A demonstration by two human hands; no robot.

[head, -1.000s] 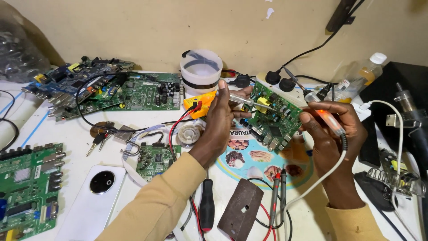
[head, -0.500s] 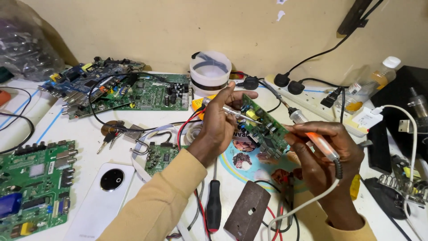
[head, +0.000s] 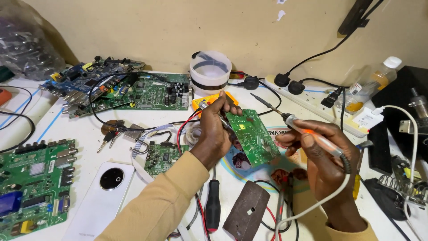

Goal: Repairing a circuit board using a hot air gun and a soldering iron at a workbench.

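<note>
Left hand [head: 217, 136] pinching small green rectangular circuit board [head: 252, 136], tilted above white table [head: 89, 129]; right hand [head: 323, 156] closed around orange-handled soldering iron [head: 298, 126], tip raised, clear of board.

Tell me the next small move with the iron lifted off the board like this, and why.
Probably bring the soldering iron tip down and left onto the green circuit board. The right hand holds the iron with its tip raised above the board's upper edge, apart from it, while the left hand props the board tilted, its solder side facing the tip.
</note>
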